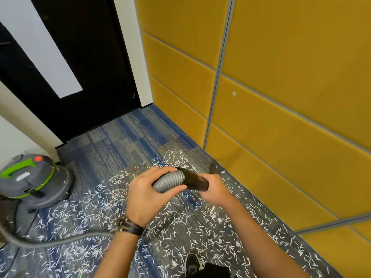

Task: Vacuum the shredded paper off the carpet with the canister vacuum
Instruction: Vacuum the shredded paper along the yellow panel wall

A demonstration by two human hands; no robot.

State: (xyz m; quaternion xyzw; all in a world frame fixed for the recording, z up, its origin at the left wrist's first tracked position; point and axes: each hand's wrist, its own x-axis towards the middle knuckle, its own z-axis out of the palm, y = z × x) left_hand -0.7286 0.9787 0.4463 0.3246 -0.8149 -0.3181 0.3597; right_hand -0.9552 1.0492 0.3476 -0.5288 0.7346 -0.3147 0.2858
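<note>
White shredded paper (200, 223) lies scattered over the blue-grey carpet (124, 137), thickest around my feet and toward the yellow wall. The grey and green canister vacuum (32, 181) stands at the left by the door. Its grey ribbed hose (170, 180) runs from the lower left up to my hands. My left hand (148, 195) grips the ribbed hose end. My right hand (214, 189) grips the black nozzle tube (194, 178) joined to the hose. The nozzle's far tip (212, 168) shows just beyond my right hand, near the wall base.
A black door (84, 77) with a white panel closes the far end. Yellow padded wall panels (281, 97) run along the right. A dark power cord (12, 257) lies on the carpet at lower left. My black shoe (192, 263) is at the bottom.
</note>
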